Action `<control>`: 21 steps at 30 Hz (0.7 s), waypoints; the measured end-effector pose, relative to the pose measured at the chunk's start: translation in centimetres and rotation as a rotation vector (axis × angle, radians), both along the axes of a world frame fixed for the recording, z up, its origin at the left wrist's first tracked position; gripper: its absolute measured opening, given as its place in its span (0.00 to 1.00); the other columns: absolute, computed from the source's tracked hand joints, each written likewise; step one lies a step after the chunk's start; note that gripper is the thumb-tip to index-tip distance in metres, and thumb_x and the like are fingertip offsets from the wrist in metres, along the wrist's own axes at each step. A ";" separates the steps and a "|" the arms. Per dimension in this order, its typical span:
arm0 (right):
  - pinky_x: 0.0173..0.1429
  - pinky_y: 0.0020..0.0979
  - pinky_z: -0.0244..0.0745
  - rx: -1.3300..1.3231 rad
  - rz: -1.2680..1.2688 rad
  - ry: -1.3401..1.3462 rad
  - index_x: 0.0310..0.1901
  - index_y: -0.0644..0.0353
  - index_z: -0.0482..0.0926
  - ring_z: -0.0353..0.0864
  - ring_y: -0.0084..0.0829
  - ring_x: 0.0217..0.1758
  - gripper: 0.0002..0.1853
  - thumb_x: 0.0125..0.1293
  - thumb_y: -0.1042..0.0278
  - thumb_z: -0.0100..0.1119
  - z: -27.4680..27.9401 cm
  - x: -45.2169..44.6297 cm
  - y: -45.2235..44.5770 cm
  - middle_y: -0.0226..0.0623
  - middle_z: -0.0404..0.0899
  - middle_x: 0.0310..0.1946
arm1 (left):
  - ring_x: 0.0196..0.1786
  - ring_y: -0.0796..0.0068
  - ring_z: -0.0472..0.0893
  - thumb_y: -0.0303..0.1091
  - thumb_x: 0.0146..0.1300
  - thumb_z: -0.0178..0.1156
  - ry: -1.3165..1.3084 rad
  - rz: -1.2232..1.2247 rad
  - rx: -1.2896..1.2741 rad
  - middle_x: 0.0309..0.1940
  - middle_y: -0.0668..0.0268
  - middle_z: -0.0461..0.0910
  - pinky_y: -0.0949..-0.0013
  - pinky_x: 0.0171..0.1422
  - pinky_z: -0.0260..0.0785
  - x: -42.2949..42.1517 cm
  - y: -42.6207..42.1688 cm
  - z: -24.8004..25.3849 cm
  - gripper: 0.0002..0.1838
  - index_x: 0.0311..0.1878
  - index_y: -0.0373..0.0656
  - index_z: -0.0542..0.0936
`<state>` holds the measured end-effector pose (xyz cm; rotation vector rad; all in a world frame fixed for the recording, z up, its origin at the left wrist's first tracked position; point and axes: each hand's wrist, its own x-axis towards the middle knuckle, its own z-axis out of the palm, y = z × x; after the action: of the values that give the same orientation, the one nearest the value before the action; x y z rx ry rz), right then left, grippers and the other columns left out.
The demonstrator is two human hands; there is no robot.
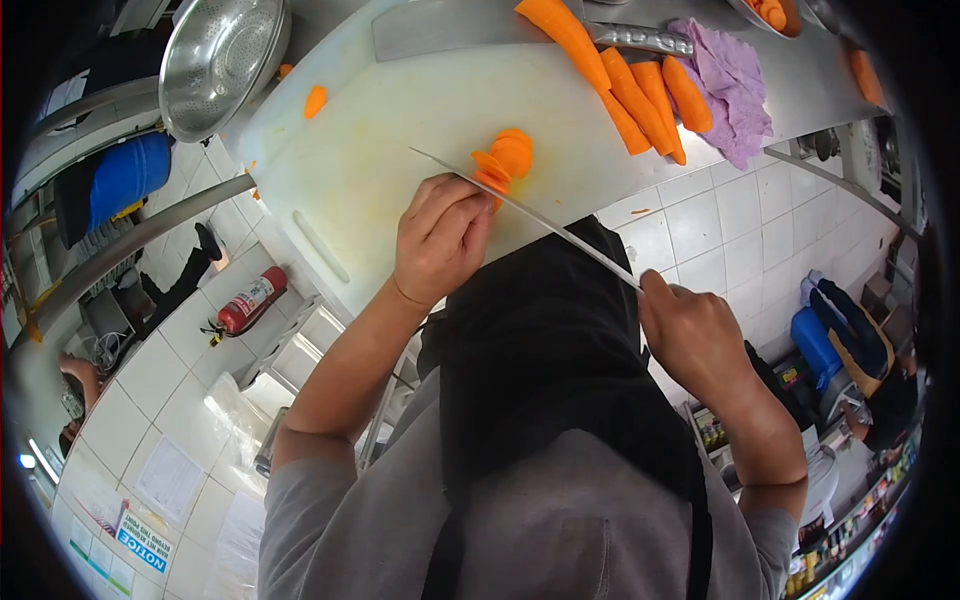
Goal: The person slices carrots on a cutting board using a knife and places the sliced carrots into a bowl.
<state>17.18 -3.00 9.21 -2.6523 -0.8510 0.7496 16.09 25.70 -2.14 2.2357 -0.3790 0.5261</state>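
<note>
My right hand [690,325] is wrapped round the handle of a long kitchen knife [570,238], its narrow blade slanting across the front of the white cutting board [380,110]. With fingers curled, my left hand [440,240] presses a carrot [497,201] onto the board, right beside the blade; most of that piece is hidden under the fingers. Thin round carrot slices [513,152] lie just beyond the blade. One loose slice [315,101] rests farther left. Several peeled carrots [640,100] lie together at the board's right side.
A broad-bladed cleaver [450,30] lies at the board's far edge. Beside the carrots is a crumpled purple cloth [720,85]. A metal colander [220,65] stands far left, and a bowl of carrot pieces [770,14] far right. Other people are in the background on both sides.
</note>
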 end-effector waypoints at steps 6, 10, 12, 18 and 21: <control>0.23 0.41 0.77 0.001 -0.004 0.031 0.37 0.57 0.70 0.81 0.43 0.19 0.06 0.69 0.71 0.58 -5.5 0.0 1.8 0.37 0.75 0.15 | 0.39 0.57 0.83 0.13 0.51 0.68 -0.018 0.002 -0.022 0.38 0.57 0.82 0.63 0.42 0.78 -0.1 0.1 -0.3 0.08 0.35 0.31 0.81; 0.25 0.42 0.78 0.003 -0.005 0.027 0.38 0.57 0.70 0.82 0.44 0.20 0.05 0.70 0.71 0.57 -5.2 1.0 2.5 0.37 0.75 0.15 | 0.39 0.58 0.83 0.13 0.53 0.68 -0.030 -0.007 -0.022 0.37 0.56 0.83 0.65 0.41 0.77 -0.1 0.2 -0.1 0.08 0.35 0.31 0.81; 0.25 0.42 0.78 0.022 -0.009 0.011 0.38 0.57 0.70 0.82 0.44 0.20 0.05 0.70 0.70 0.57 -2.9 0.9 1.5 0.38 0.75 0.15 | 0.39 0.58 0.83 0.13 0.53 0.68 -0.040 -0.005 -0.020 0.37 0.56 0.83 0.65 0.41 0.77 0.0 0.1 -0.2 0.08 0.35 0.31 0.81; 0.26 0.43 0.78 -0.038 -0.003 0.052 0.38 0.58 0.70 0.82 0.45 0.20 0.05 0.70 0.70 0.55 -2.5 -0.2 1.0 0.39 0.76 0.15 | 0.38 0.57 0.83 0.12 0.52 0.67 -0.042 0.003 -0.020 0.36 0.56 0.83 0.64 0.41 0.78 -0.1 0.3 -0.2 0.08 0.34 0.31 0.80; 0.26 0.44 0.79 -0.043 -0.011 0.045 0.38 0.58 0.70 0.82 0.45 0.21 0.05 0.70 0.70 0.55 -5.6 0.1 2.7 0.40 0.76 0.15 | 0.38 0.57 0.83 0.13 0.50 0.67 -0.053 -0.001 -0.020 0.37 0.56 0.82 0.63 0.41 0.79 -0.3 0.3 -0.4 0.09 0.34 0.31 0.80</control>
<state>17.26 -0.35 3.62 -2.6643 -0.8173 0.8301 15.76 26.01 -2.52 2.2058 -0.4001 0.5873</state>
